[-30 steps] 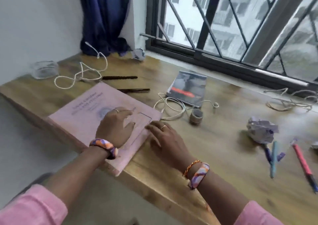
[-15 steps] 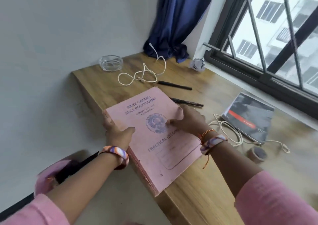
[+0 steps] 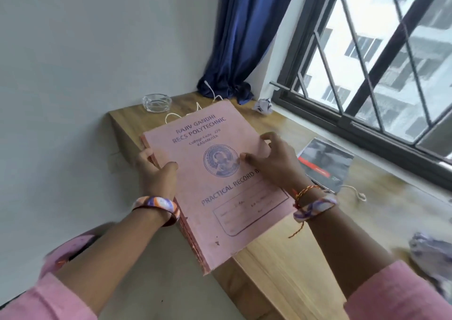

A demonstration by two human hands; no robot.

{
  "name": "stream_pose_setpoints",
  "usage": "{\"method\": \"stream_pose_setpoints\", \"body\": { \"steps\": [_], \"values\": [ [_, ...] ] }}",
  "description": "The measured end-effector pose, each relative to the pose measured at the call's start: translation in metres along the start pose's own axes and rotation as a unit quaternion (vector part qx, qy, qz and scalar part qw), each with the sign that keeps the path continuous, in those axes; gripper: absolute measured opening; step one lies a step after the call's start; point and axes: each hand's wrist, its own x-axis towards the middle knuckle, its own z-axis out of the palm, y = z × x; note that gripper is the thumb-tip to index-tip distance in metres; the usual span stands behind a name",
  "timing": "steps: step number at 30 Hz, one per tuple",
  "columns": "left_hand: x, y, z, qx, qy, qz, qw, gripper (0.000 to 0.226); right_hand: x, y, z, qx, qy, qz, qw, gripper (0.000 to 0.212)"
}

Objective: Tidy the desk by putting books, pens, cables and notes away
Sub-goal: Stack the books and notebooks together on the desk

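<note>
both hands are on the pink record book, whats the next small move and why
Probably lift the book clear and carry it off the desk. The left hand already grips its spine edge, thumb on the cover, and the right hand holds the opposite edge. Its near corner overhangs the desk edge, so it seems ready to be put away.
</note>
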Motion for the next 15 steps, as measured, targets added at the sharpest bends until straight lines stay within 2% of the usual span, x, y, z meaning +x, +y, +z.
{"method": "stream_pose_setpoints", "body": {
  "steps": [3,8,15],
  "values": [
    [-0.039,0.012,0.017,-0.003,-0.041,0.016,0.999,0.055,-0.043,0.023,-0.036,-0.004,0.049,0.029,0.998,0.064],
    [-0.129,0.020,0.054,0.021,-0.173,0.031,0.984,0.046,-0.138,0.079,-0.105,-0.009,0.143,0.116,0.983,0.060],
    [-0.278,0.009,0.107,0.057,-0.384,0.034,0.921,0.042,-0.304,0.149,-0.191,-0.036,0.263,0.262,0.928,0.057]
  ]
}}
